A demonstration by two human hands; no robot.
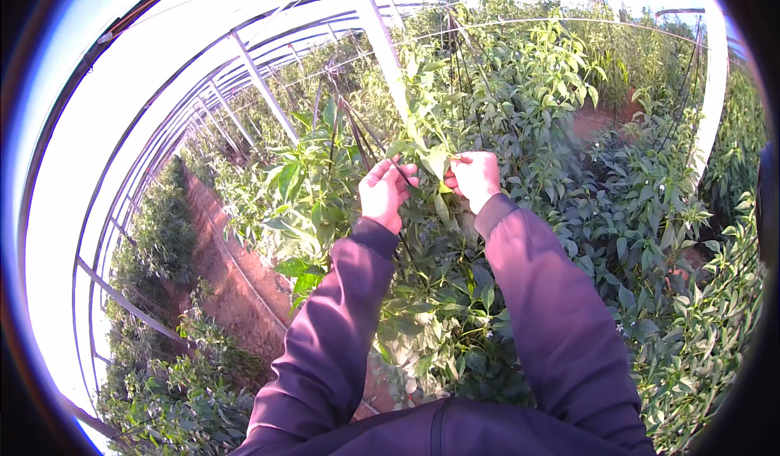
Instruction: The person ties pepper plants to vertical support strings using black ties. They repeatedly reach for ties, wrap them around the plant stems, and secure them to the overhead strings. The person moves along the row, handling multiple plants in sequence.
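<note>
Before me stand tall leafy plants (426,297), which look like pepper plants, with black strings (359,128) running up among them. My left hand (386,189) pinches one dark string (403,173) between thumb and fingers. Close by on the right, my right hand (474,176) has its fingers closed on a leafy green stem (452,156). Pale leaves (436,161) hang between the two hands and partly hide the right fingertips.
A whitish post (381,36) rises just beyond my hands, and another (713,90) stands at the right. A thin wire (524,21) crosses above the plants. Reddish soil (244,285) with a thin hose (241,267) lies at left, beside arched greenhouse ribs (131,112).
</note>
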